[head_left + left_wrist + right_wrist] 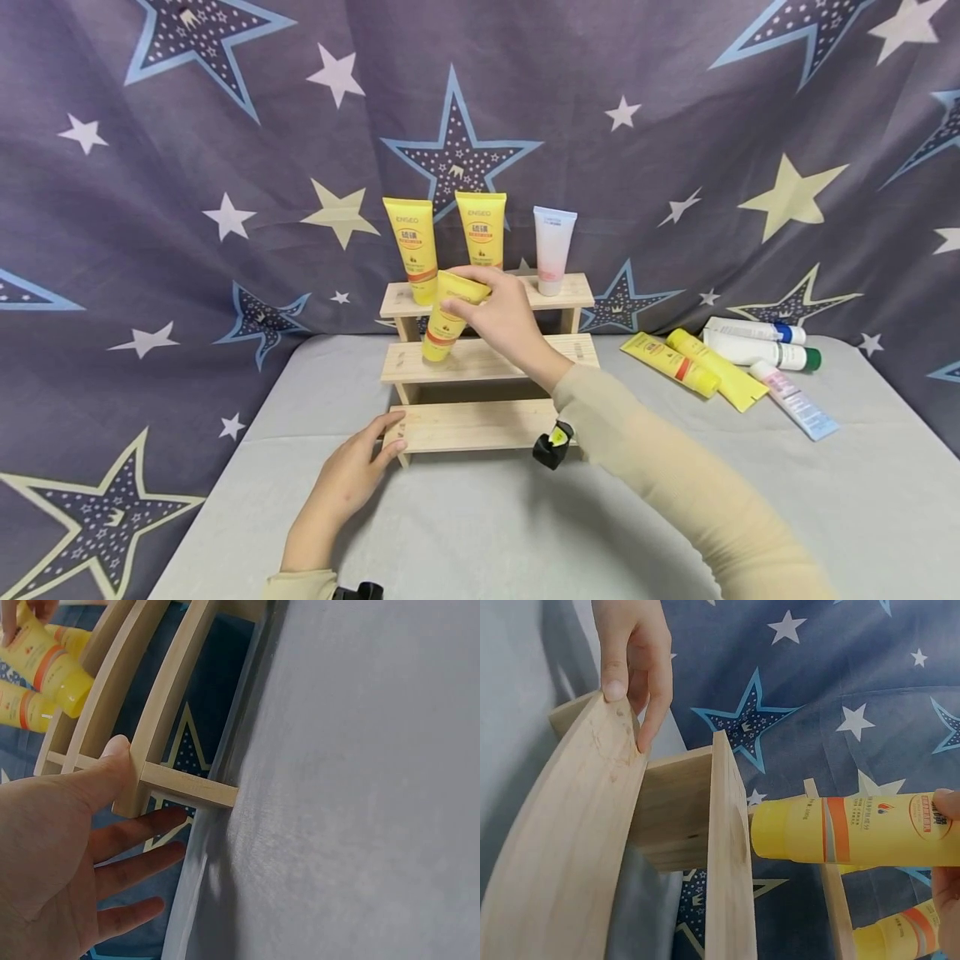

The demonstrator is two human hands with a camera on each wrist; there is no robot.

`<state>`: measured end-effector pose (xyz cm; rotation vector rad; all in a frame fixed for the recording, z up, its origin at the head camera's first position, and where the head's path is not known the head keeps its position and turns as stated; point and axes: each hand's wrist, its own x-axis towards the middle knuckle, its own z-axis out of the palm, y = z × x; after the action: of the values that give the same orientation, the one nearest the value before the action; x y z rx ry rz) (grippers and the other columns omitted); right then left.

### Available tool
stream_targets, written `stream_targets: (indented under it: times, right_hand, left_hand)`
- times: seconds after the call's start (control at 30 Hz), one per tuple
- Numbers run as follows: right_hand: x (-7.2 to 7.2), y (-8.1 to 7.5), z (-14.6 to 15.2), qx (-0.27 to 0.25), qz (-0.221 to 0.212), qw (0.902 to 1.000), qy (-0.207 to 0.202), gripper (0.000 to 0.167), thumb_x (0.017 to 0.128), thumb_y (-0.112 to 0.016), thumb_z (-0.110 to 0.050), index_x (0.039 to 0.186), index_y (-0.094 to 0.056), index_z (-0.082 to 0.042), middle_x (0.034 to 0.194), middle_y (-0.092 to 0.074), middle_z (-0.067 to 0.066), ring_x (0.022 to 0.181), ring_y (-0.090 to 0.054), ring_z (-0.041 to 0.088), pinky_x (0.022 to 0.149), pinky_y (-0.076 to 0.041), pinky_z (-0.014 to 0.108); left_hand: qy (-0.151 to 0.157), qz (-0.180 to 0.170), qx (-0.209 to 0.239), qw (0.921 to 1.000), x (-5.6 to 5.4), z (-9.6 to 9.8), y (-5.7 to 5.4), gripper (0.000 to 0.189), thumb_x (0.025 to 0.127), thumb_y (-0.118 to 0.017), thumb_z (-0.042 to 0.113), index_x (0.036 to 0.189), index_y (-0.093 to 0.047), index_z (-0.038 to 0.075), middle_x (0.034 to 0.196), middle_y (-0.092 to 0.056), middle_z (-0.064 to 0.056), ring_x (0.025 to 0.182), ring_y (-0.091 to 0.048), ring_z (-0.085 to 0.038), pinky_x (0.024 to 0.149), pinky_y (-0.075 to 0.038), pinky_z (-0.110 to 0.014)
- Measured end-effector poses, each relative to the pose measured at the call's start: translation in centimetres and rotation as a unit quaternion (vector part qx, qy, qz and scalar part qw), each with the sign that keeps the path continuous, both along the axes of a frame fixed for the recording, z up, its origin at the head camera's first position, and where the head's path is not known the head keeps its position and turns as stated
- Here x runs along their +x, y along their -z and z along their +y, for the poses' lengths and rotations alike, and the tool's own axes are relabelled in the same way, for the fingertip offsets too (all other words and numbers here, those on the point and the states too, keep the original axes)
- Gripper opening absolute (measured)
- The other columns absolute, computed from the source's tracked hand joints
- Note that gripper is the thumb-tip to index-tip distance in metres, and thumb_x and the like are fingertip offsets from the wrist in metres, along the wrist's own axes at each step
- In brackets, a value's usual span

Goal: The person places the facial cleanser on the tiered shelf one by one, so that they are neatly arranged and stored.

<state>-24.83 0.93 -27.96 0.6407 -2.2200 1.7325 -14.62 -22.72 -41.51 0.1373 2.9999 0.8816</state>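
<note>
My right hand [498, 312] pinches a yellow squeeze tube [442, 337] near its crimped top, thumb in front. The tube tilts, cap down, with its cap end at the left of the middle step of a three-step wooden display rack [480, 429]. In the right wrist view, the tube's cap [769, 829] is right at the middle board's edge. My left hand [356, 467] holds the left end of the lowest board, thumb on it and other fingers stretched out past the end. On the top step stand two yellow tubes [414, 250] and a white-pink tube [553, 250].
Right of the rack, several tubes lie on the grey cloth: yellow tubes [671, 362], white tubes with a blue cap [791, 334] and a green cap [812, 359], and a pink-blue tube [798, 404]. A star-patterned curtain [675, 125] hangs close behind.
</note>
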Motion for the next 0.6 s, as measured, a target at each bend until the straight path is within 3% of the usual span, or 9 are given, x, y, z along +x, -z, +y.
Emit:
stream_targets:
  times: [0.33,0.6]
  right_hand:
    - [-0.4,-0.3,-0.6,0.093,0.033,0.9952,0.001,0.035,0.085,-0.080,-0.010,0.119,-0.071,-0.006,0.111,-0.071,0.007,0.100,-0.063,0.017,0.085,-0.052,0.029]
    - [-0.8,-0.5,-1.3,0.087,0.019,0.9960,-0.012,0.039,0.087,-0.078,-0.008,0.125,-0.067,-0.006,0.118,-0.068,0.009,0.099,-0.065,0.017,0.080,-0.055,0.028]
  left_hand:
    - [0.000,0.001,0.001,1.0000,0.0,0.1,0.1,0.050,0.102,-0.053,0.040,0.148,-0.046,0.022,0.145,-0.051,-0.017,0.131,-0.047,-0.042,0.104,-0.037,-0.063]
    - [0.001,0.001,0.001,1.0000,0.0,0.0,0.0,0.050,0.103,-0.053,0.039,0.149,-0.045,0.022,0.146,-0.050,-0.017,0.131,-0.047,-0.042,0.103,-0.037,-0.063]
